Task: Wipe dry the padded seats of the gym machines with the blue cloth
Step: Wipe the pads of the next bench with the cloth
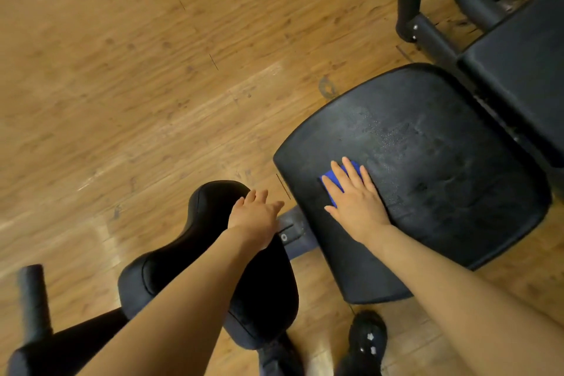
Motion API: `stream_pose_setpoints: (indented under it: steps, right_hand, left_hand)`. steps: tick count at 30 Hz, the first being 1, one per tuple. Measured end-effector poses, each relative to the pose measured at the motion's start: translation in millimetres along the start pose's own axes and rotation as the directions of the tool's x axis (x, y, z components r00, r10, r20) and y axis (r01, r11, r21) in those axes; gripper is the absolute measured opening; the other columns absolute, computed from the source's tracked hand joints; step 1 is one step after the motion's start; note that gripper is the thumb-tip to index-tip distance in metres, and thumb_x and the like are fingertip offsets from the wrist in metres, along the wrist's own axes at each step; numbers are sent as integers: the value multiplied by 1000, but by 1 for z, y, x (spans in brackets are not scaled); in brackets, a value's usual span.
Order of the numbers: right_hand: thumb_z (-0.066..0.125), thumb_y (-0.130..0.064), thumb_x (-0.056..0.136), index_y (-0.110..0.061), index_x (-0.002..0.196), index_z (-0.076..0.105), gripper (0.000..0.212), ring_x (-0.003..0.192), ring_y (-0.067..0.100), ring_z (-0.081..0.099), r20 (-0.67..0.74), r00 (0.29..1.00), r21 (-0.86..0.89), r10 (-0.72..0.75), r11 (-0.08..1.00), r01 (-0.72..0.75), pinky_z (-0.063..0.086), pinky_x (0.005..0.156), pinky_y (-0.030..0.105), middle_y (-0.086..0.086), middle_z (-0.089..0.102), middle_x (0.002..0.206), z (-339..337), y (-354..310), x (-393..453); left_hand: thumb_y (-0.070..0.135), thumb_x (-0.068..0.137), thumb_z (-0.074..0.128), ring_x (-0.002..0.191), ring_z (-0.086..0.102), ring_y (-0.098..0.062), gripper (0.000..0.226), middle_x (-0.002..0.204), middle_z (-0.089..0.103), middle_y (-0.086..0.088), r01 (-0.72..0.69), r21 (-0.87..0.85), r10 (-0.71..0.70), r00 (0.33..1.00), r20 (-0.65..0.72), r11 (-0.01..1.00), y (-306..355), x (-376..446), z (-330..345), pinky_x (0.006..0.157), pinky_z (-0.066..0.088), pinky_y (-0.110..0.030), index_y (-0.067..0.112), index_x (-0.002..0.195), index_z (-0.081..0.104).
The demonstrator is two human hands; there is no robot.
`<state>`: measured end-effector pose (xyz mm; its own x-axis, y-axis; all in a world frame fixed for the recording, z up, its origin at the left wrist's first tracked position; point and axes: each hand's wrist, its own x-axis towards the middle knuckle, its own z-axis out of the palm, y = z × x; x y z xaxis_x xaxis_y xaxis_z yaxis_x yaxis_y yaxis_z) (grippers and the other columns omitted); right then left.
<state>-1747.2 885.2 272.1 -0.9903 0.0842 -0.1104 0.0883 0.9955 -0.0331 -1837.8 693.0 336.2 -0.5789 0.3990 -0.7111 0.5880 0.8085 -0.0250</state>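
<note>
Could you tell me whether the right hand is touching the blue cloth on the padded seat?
Touching. The head view shows the right hand lying flat on the blue cloth, fingers spread across it, pressing it onto the padded seat.

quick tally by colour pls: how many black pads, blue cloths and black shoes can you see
Black pads: 3, the seat, the backrest and the curved pad
Blue cloths: 1, the blue cloth under the right hand
Black shoes: 1, the shoe
Total: 5
</note>
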Motion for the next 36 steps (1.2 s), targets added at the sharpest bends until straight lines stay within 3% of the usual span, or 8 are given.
stream_pose_setpoints:
  steps: [7,12,15,18,22,25,29,36]
  right_hand:
    - [85,13,55,-1,115,68,63,125,43,53,-206,976,121,-63,989,89,43,101,55,21,60,130,20,3,-18]
    - [86,11,58,2,115,67,61,123,42,55,-124,975,365,183,922,-127,50,94,52,21,61,128,18,-37,-36]
    - [77,5,76,1,122,64,48,132,39,46,10,916,617,400,719,-320,48,100,53,20,55,137,16,-82,-52]
    - [54,-11,98,-9,141,48,44,147,21,23,295,799,768,525,367,-525,27,116,30,6,35,154,5,-126,-64]
    - [54,-13,99,-9,140,49,42,133,15,43,470,649,786,598,51,-616,32,100,13,5,48,143,-1,-165,-72]
    - [54,-15,99,-10,137,51,39,126,17,51,562,600,766,570,-84,-637,40,99,19,5,56,134,6,-183,-73]
    - [45,-28,103,-13,133,57,36,124,19,52,573,555,759,602,-134,-637,35,92,17,3,59,128,8,-195,-65]
    - [47,-25,102,-13,124,64,30,113,20,58,515,552,730,656,3,-684,33,83,16,6,62,124,4,-206,-67]
  left_hand:
    - [42,104,34,150,5,-27,43,163,15,3,-139,210,102,978,182,968,-36,0,-2,120,3,-47,37,146,40]
    - [41,104,35,151,-2,-24,42,163,10,6,-183,201,145,971,191,962,-51,-5,3,119,-2,-47,43,146,36]
    - [42,104,35,151,-2,-25,43,164,10,5,-218,212,170,960,223,953,-52,-3,0,119,-1,-48,43,147,35]
    - [45,103,35,151,0,-26,44,163,10,5,-283,256,213,939,270,924,-57,0,-9,119,2,-48,44,148,32]
    - [49,103,34,151,2,-27,45,163,11,5,-359,284,271,913,306,889,-65,4,-12,120,4,-49,45,148,31]
    - [50,103,31,151,-1,-25,45,164,8,5,-356,278,272,914,300,892,-70,3,-7,120,1,-47,48,147,29]
    - [47,103,30,151,-2,-23,44,164,7,4,-357,243,286,915,283,902,-70,-2,-7,120,-2,-44,48,147,30]
    - [46,103,29,151,1,-25,43,164,9,4,-366,230,303,914,269,901,-69,-2,-7,121,-1,-46,48,146,33]
